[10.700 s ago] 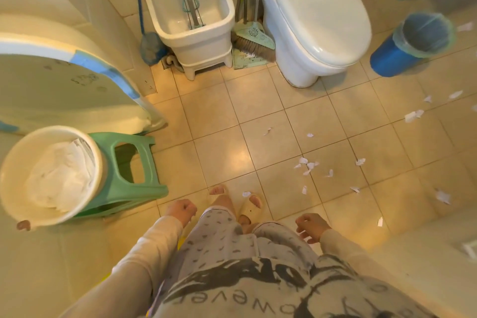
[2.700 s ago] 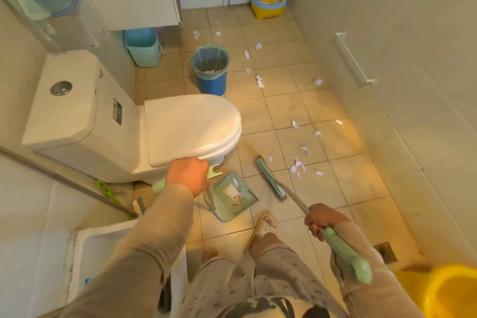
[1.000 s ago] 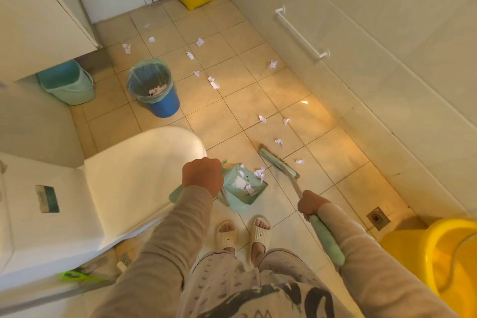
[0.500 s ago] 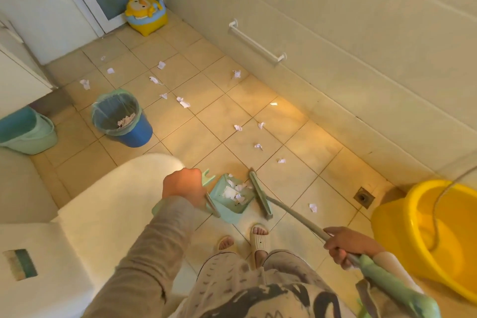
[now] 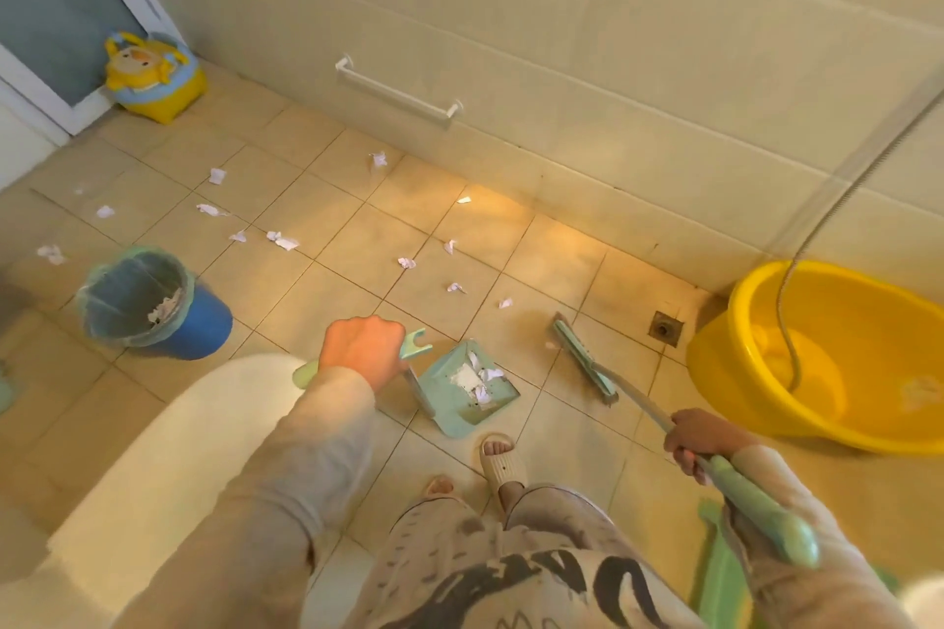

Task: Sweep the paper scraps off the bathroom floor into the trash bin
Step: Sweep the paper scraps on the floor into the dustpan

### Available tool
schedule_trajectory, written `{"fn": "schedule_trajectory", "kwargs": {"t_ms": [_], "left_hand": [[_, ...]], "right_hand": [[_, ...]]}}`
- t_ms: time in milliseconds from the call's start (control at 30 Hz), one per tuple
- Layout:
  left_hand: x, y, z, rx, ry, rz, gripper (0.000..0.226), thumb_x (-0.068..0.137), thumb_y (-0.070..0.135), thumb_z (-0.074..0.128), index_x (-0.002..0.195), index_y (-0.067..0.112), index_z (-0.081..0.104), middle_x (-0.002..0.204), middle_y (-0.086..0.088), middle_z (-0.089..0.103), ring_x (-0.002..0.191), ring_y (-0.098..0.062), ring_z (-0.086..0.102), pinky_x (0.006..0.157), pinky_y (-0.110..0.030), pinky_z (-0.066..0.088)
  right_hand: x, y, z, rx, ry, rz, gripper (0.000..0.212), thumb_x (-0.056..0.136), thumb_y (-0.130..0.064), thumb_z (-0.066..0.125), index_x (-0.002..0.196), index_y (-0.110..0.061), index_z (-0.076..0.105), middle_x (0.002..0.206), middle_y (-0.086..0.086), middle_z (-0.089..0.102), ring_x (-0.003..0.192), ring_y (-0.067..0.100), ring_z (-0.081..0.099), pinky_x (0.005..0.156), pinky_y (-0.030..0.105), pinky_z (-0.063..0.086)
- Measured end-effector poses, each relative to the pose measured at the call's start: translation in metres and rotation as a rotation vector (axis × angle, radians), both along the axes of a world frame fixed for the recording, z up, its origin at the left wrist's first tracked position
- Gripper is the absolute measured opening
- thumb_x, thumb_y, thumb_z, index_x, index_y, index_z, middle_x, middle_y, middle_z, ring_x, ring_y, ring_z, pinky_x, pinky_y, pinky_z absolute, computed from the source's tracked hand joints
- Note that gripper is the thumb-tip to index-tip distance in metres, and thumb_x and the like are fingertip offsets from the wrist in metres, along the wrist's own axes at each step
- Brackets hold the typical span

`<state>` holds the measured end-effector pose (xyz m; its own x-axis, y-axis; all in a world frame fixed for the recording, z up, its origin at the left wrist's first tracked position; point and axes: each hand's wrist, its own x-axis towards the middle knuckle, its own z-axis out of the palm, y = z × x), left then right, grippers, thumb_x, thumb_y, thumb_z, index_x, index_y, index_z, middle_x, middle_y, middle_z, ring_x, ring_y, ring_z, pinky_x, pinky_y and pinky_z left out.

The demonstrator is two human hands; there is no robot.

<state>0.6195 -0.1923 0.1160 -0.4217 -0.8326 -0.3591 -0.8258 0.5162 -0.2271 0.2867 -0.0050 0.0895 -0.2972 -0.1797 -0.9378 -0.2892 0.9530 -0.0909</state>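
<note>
My left hand grips the handle of a green dustpan standing on the floor in front of my feet, with several white scraps inside it. My right hand grips the pale green broom handle. The broom head rests on the tiles to the right of the dustpan, apart from it. White paper scraps lie scattered over the tiles beyond the dustpan, reaching toward the door. The blue trash bin with a clear liner stands at the left and holds some scraps.
A white toilet lid fills the lower left. A yellow basin with a hose in it stands at the right, next to a floor drain. A yellow child's potty sits by the door. A white rail runs along the wall.
The broom head has swung right, away from the dustpan's mouth toward the drain. My view has turned right. The dustpan stays in place with scraps in it.
</note>
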Motion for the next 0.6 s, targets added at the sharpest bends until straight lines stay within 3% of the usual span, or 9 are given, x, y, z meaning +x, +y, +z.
{"fn": "schedule_trajectory", "kwargs": {"t_ms": [133, 267, 367, 467, 533, 600], "left_hand": [[-0.013, -0.001, -0.004, 0.023, 0.0, -0.037, 0.024, 0.086, 0.044, 0.054, 0.095, 0.024, 0.063, 0.091, -0.001, 0.069, 0.085, -0.023, 0.066, 0.063, -0.025, 0.04], [-0.026, 0.001, -0.006, 0.036, 0.003, -0.043, 0.021, 0.085, 0.041, 0.055, 0.096, 0.024, 0.064, 0.091, -0.001, 0.069, 0.085, -0.023, 0.065, 0.063, -0.025, 0.039], [-0.03, 0.001, -0.008, 0.033, -0.004, -0.035, 0.019, 0.085, 0.038, 0.056, 0.094, 0.025, 0.066, 0.088, 0.0, 0.069, 0.082, -0.023, 0.066, 0.061, -0.025, 0.037], [-0.032, 0.0, -0.011, 0.029, 0.0, -0.036, 0.018, 0.085, 0.036, 0.056, 0.096, 0.024, 0.066, 0.089, 0.0, 0.069, 0.084, -0.023, 0.066, 0.062, -0.025, 0.038], [-0.034, -0.001, -0.013, 0.031, 0.009, -0.051, 0.017, 0.086, 0.034, 0.056, 0.097, 0.024, 0.066, 0.09, 0.0, 0.069, 0.085, -0.023, 0.066, 0.063, -0.026, 0.039], [-0.037, -0.004, -0.013, 0.029, 0.016, -0.06, 0.018, 0.085, 0.034, 0.057, 0.098, 0.024, 0.065, 0.092, 0.0, 0.069, 0.087, -0.023, 0.066, 0.064, -0.026, 0.04]], "right_hand": [[-0.019, 0.008, -0.006, 0.07, 0.046, -0.125, 0.026, 0.092, 0.004, 0.045, 0.066, -0.003, 0.045, 0.029, 0.006, 0.042, 0.019, 0.013, 0.038, 0.032, 0.012, 0.038], [-0.017, 0.012, -0.018, 0.048, 0.067, -0.181, 0.032, 0.091, 0.007, 0.042, 0.062, -0.004, 0.042, 0.023, 0.006, 0.04, 0.015, 0.014, 0.038, 0.03, 0.01, 0.036], [-0.002, 0.017, -0.028, -0.028, 0.112, -0.182, 0.033, 0.091, 0.006, 0.043, 0.062, -0.01, 0.038, 0.018, -0.005, 0.041, 0.014, 0.003, 0.041, 0.023, 0.01, 0.033], [0.018, 0.018, -0.028, 0.014, 0.035, -0.075, 0.031, 0.09, 0.004, 0.044, 0.061, -0.01, 0.04, 0.039, 0.001, 0.05, 0.022, 0.006, 0.046, 0.032, 0.015, 0.04], [0.027, 0.022, -0.021, 0.099, -0.054, -0.07, 0.025, 0.089, 0.002, 0.042, 0.065, -0.007, 0.044, 0.043, 0.003, 0.045, 0.027, 0.011, 0.042, 0.037, 0.018, 0.037], [0.029, 0.029, -0.011, 0.104, -0.106, -0.074, 0.011, 0.088, 0.002, 0.041, 0.086, -0.003, 0.05, 0.045, 0.004, 0.041, 0.028, 0.01, 0.038, 0.038, 0.016, 0.035]]}}
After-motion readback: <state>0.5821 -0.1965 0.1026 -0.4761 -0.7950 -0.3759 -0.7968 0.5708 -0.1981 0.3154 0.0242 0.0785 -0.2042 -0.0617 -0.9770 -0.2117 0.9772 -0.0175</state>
